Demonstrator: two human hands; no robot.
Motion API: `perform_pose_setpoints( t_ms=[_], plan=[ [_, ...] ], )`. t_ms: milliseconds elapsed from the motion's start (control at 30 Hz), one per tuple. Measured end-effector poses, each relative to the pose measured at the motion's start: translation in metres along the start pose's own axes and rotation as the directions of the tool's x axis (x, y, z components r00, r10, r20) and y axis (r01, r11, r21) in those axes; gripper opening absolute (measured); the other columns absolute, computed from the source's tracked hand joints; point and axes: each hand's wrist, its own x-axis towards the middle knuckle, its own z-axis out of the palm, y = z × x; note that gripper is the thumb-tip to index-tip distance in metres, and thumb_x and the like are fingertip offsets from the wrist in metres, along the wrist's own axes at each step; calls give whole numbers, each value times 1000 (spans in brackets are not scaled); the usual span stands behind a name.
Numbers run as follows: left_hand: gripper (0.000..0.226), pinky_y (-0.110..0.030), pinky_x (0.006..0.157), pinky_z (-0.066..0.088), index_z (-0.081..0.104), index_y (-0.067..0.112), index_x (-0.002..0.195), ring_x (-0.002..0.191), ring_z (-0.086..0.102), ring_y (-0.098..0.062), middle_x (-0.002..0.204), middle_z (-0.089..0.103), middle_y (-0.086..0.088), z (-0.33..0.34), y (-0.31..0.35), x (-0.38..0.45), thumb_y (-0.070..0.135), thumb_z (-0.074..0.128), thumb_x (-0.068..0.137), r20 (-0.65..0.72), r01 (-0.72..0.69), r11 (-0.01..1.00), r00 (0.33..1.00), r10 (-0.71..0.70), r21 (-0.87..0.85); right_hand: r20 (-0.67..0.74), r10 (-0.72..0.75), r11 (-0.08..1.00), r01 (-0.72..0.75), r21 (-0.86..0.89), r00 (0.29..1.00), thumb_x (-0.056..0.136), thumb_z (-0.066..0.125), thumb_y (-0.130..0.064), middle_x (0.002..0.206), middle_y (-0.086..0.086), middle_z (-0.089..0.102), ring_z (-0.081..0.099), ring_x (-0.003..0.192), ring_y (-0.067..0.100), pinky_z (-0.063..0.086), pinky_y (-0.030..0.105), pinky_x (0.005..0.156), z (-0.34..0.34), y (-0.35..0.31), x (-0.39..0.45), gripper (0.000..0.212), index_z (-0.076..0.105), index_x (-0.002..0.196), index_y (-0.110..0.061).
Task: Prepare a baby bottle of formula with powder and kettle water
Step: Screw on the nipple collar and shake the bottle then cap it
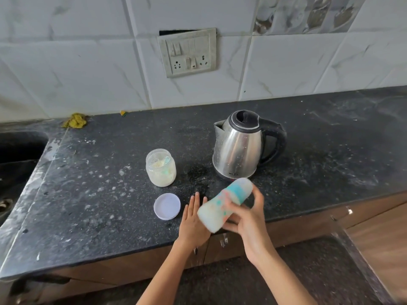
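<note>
My right hand point(248, 219) grips a baby bottle point(222, 205) with a teal collar and milky white contents; it is tilted, cap end up toward the kettle, and blurred by motion. Flat on the dark counter beside the bottle's base rests my left hand point(193, 221), fingers straight and holding nothing. A steel electric kettle point(237, 148) with a black lid and handle stands behind the bottle. An open clear jar of formula powder point(160, 168) with a scoop inside stands to the left. Its white lid point(167, 206) lies upturned next to my left hand.
The black speckled counter point(99, 194) is dusted with white powder. A sink point(17, 148) lies at the far left, a yellow cloth point(74, 121) by the wall. A switch and socket plate point(189, 53) sits on the tiled wall. Wooden cabinet fronts point(363, 214) run below.
</note>
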Motion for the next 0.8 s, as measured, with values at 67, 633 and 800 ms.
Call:
perform_pose_setpoints(
  t_ms=[67,633,800],
  plan=[
    [80,-39,119,1,-9,14,152,148,-11,-25,152,-24,-2,0,1,-3,60,15,91,56,6,999,998,-4,-36,-52,-23,998,26,60,998,84,69,-6,111,6,68,75,85,24,60,45,65,-2,-5,5,67,35,133,-38],
    [76,-39,119,-7,-7,22,152,147,-15,-23,158,-14,-1,8,-3,-1,62,18,93,-9,-2,987,1000,0,-161,33,12,992,-16,124,999,81,70,-13,105,7,72,73,93,28,61,47,68,4,-18,4,69,37,137,-35],
    [74,-39,121,-1,5,18,153,149,0,-23,160,8,-2,6,-4,-2,51,39,96,-26,7,980,1000,-12,-197,90,24,1000,-24,0,996,62,77,-26,97,3,76,74,91,22,61,40,67,4,-24,-2,76,44,131,-26]
  ],
)
